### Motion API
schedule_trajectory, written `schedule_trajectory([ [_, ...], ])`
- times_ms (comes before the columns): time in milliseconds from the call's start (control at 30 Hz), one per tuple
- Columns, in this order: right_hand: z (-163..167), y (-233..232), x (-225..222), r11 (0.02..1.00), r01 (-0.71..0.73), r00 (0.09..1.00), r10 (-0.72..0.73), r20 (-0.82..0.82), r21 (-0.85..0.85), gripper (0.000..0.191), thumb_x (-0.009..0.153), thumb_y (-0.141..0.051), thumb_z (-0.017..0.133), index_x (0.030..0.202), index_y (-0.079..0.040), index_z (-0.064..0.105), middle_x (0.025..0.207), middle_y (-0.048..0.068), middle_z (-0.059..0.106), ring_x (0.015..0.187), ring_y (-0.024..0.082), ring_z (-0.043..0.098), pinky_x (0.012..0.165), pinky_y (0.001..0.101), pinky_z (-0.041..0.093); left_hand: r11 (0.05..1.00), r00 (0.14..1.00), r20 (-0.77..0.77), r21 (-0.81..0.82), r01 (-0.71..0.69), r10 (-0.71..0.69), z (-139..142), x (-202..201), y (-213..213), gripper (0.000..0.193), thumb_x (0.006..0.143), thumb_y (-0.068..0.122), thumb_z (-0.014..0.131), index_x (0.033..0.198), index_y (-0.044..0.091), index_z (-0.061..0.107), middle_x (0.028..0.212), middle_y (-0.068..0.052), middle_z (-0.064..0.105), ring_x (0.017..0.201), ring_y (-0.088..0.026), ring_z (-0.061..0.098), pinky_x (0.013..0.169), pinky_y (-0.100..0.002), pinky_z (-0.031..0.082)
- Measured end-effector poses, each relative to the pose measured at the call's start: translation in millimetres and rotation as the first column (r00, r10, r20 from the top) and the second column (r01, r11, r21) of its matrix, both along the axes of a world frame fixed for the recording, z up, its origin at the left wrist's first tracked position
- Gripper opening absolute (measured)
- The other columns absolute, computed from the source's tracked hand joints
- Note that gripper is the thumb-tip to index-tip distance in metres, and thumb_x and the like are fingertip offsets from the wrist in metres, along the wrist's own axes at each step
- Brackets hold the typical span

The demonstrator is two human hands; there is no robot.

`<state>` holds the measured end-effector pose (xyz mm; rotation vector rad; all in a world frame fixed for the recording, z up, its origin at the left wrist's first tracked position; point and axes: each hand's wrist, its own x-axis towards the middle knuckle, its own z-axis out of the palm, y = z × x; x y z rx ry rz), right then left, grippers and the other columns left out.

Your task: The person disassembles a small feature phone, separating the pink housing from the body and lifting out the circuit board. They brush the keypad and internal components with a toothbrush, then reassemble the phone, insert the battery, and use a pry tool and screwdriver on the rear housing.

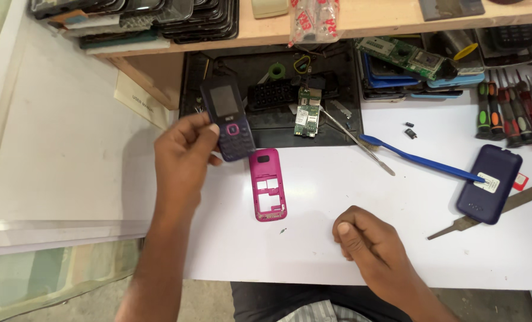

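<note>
— What is the left hand doing?

— It is curled around a small dark purple phone with pink buttons, left of the middle of the frame. The thumb sits on the front, the fingers go behind. The phone stands up a bit, above the worktop.

— And the right hand?

— It is low in the middle, closed into a loose fist. I cannot tell if something is inside. It rests on the smooth white worktop.

— What lies between them?

— A pink plastic phone frame, flat, with holes in it, just below the phone.

— Anything else?

— A green circuit board on a black tray, a thin blue toothbrush, and a dark blue back cover at the right.
</note>
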<state>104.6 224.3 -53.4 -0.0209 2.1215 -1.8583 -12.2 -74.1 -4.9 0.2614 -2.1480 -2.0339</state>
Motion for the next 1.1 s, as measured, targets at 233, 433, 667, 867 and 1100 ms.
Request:
schedule_trajectory([
  [233,5,-1,2,0.993,-0.046,0.979,0.066,-0.193,0.108,0.037,0.103,-0.029,0.055,0.078,-0.002,0.062,0.073,0.003,0.056,0.063,0.010,0.048,0.057,0.0272,0.043,0.958,0.996,0.052,-0.283,-0.048,0.066,0,-36,1,0.032,0.091,0.006,0.067,0.122,-0.003,0.066,0.086,-0.007,0.073,0.064,-0.009,0.060,0.053,-0.025,0.048],
  [433,6,-5,4,1.000,-0.010,0.988,0.009,-0.153,-0.001,0.033,0.106,-0.023,0.051,0.080,-0.003,0.059,0.080,0.003,0.059,0.062,0.010,0.050,0.056,0.0267,0.045,0.906,0.997,-0.047,-0.417,-0.075,0.061,-20,-38,-2,0.028,0.090,0.005,0.070,0.116,-0.004,0.072,0.086,-0.008,0.077,0.072,-0.011,0.068,0.064,-0.026,0.054],
  [667,14,-6,7,1.000,0.007,0.997,-0.008,-0.078,-0.010,0.010,0.101,-0.014,0.057,0.101,-0.004,0.057,0.082,0.003,0.058,0.067,0.008,0.049,0.054,0.0265,0.040,0.789,0.982,-0.183,-0.597,-0.146,0.043,-27,-30,0,0.025,0.089,0.008,0.077,0.112,-0.001,0.076,0.087,-0.010,0.076,0.074,-0.015,0.073,0.069,-0.030,0.057],
  [867,14,-5,7,1.000,-0.006,0.995,0.008,-0.100,0.027,0.015,0.104,-0.019,0.056,0.101,-0.005,0.055,0.075,0.001,0.055,0.063,0.008,0.046,0.053,0.0270,0.039,0.737,0.985,-0.154,-0.657,-0.158,0.074,-13,-19,10,0.026,0.089,0.011,0.079,0.111,-0.002,0.075,0.085,-0.009,0.074,0.068,-0.016,0.069,0.064,-0.031,0.054],
  [1100,9,-4,6,0.998,-0.009,0.975,0.022,-0.222,0.060,0.026,0.106,-0.024,0.060,0.089,-0.004,0.058,0.077,0.002,0.056,0.064,0.009,0.045,0.055,0.0276,0.040,0.855,0.982,-0.184,-0.515,-0.054,-0.049,5,3,41,0.017,0.094,0.010,0.076,0.106,-0.001,0.074,0.080,-0.004,0.070,0.066,-0.009,0.061,0.059,-0.024,0.049],
])
